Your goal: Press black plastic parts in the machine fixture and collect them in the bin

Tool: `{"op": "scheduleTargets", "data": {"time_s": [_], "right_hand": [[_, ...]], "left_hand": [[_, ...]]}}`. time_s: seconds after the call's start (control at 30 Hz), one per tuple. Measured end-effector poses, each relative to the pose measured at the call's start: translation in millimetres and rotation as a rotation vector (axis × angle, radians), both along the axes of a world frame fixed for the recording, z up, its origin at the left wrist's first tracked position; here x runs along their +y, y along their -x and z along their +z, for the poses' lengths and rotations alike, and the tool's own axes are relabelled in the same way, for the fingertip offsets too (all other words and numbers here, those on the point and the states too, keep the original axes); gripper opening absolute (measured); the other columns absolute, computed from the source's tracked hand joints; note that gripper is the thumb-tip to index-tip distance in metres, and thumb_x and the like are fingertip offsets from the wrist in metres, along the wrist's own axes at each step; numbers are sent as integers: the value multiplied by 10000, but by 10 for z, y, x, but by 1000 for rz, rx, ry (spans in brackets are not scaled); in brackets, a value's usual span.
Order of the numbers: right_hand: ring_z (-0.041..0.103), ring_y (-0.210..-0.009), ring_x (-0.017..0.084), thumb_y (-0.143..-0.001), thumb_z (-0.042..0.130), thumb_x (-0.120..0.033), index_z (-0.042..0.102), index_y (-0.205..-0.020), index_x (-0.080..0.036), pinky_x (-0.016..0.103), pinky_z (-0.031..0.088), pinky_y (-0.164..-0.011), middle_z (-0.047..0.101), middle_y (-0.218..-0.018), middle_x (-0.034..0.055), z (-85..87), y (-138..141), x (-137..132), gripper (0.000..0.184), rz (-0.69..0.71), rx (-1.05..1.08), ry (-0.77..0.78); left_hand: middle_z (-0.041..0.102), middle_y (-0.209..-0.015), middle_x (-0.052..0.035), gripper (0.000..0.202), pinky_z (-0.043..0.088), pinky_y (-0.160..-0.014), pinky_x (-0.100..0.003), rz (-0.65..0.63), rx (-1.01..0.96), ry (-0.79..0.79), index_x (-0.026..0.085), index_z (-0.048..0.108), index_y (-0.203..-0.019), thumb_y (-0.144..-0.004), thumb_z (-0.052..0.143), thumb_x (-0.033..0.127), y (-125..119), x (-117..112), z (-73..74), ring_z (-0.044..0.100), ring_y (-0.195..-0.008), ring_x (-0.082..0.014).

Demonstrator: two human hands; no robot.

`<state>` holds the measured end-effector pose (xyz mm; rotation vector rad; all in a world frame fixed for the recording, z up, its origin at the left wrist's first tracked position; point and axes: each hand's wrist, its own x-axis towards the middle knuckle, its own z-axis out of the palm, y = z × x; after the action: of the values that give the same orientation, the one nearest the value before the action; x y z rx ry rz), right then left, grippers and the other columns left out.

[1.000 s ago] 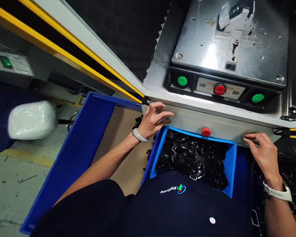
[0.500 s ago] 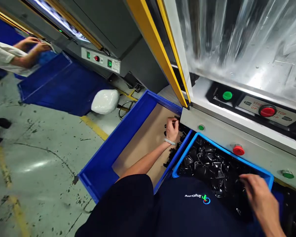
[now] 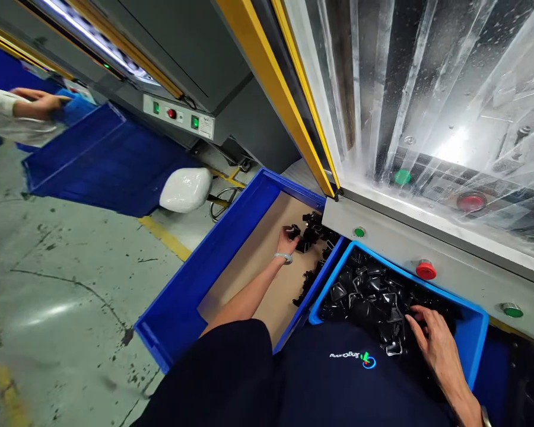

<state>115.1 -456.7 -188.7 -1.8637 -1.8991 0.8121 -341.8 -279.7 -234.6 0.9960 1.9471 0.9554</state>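
My left hand point(image 3: 286, 244), with a pale bangle at its wrist, is over the brown-lined dark blue bin point(image 3: 231, 228). Its fingers are closed on a small black plastic part point(image 3: 294, 231). More black parts point(image 3: 309, 281) lie along the bin's right side, close to that hand. Over the light blue crate point(image 3: 475, 350), my right hand point(image 3: 436, 341) has its thumb and fingers apart, nothing visible between them. Glossy black plastic pieces point(image 3: 374, 290) fill much of this crate beside the fingertips; whether they touch is unclear.
A machine with a clear panel point(image 3: 382, 95), a red button point(image 3: 426, 270) and green buttons point(image 3: 359, 232) stands ahead. A yellow post point(image 3: 280, 89) rises between the machines. Left are a white stool point(image 3: 186, 190), another blue bin point(image 3: 93, 160) and a co-worker's hands point(image 3: 42, 105).
My left hand has moved left and slightly down, now with a black part. My right hand has shifted left over the pieces. The clear panel has come down across the machine's inner buttons.
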Motion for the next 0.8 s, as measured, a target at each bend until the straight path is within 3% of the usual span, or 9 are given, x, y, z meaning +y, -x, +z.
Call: {"op": "scheduleTargets", "data": {"time_s": [0.13, 0.27, 0.4, 0.53, 0.67, 0.8], "right_hand": [[716, -956, 241, -1048, 490, -659, 695, -1167, -230, 402, 624, -795, 718, -1060, 92, 42, -9, 47, 490, -47, 46, 38], [711, -961, 236, -1061, 451, -649, 715, -1163, -244, 360, 594, -725, 726, -1095, 89, 285, 12, 78, 494, -67, -121, 81], [675, -1054, 237, -1118, 413, -491, 712, -1172, -230, 369, 585, -843, 731, -1132, 97, 546, 261, 225, 401, -31, -182, -44], [651, -1111, 243, -1119, 439, -381, 690, -1310, -260, 396, 600, -916, 717, -1234, 98, 553, 563, 441, 338, 196, -105, -72], [654, -1074, 239, -1110, 476, -377, 719, -1249, -282, 412, 599, -896, 721, -1225, 76, 439, 542, 439, 296, 295, -112, -41], [669, -984, 209, -1123, 439, -365, 726, -1172, -238, 368, 602, -838, 724, -1100, 75, 410, 229, 221, 318, 282, -116, -8]], "left_hand": [[547, -705, 44, 252, 483, -648, -258, 216, -138, 70, 228, 466, -945, -842, 691, 274, 32, -30, 241, 572, -644, -142], [597, -766, 4, 208, 412, -552, -212, 219, -337, 69, 193, 495, -891, -911, 565, 389, -166, 1, 553, 530, -564, -102], [609, -750, -6, 225, 381, -495, -215, 124, -552, -32, 167, 610, -942, -877, 607, 383, -624, -14, 885, 539, -540, -109], [651, -792, -21, 300, 402, -490, -231, -62, -692, -37, 170, 692, -985, -808, 756, 404, -1141, -76, 1142, 576, -577, -130], [709, -954, -64, 327, 509, -587, -276, -261, -771, 32, 169, 756, -998, -820, 815, 437, -1524, -155, 1234, 643, -736, -172], [709, -996, -62, 356, 506, -598, -268, -344, -862, 87, 183, 788, -1006, -818, 862, 476, -1769, -213, 1223, 647, -760, -164]]}}
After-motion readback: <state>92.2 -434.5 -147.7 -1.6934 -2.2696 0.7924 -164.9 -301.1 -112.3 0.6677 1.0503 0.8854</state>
